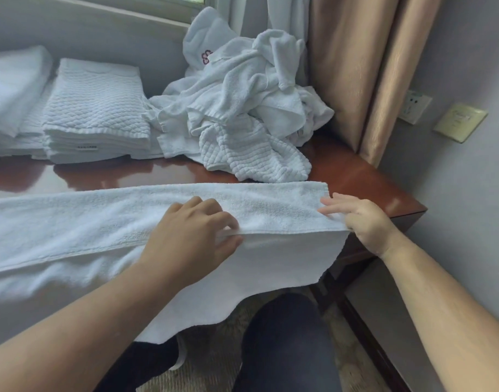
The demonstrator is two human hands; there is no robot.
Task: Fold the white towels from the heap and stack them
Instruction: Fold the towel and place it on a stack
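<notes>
Pinching towel (101, 222) hem: left hand (191, 236), right hand (358, 219)

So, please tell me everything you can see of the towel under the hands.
The towel is white terry cloth with a hemmed edge, laid lengthwise along the front of the wooden table, one strip folded over, its near part hanging off the edge. The left hand pinches the hem; the right hand holds its right end.

White terry towel (101, 222); white waffle-weave stack (95, 108); red-brown table (355, 171); beige curtain (355, 66) (maroon logo (205, 56) on heap (242, 89)).
</notes>
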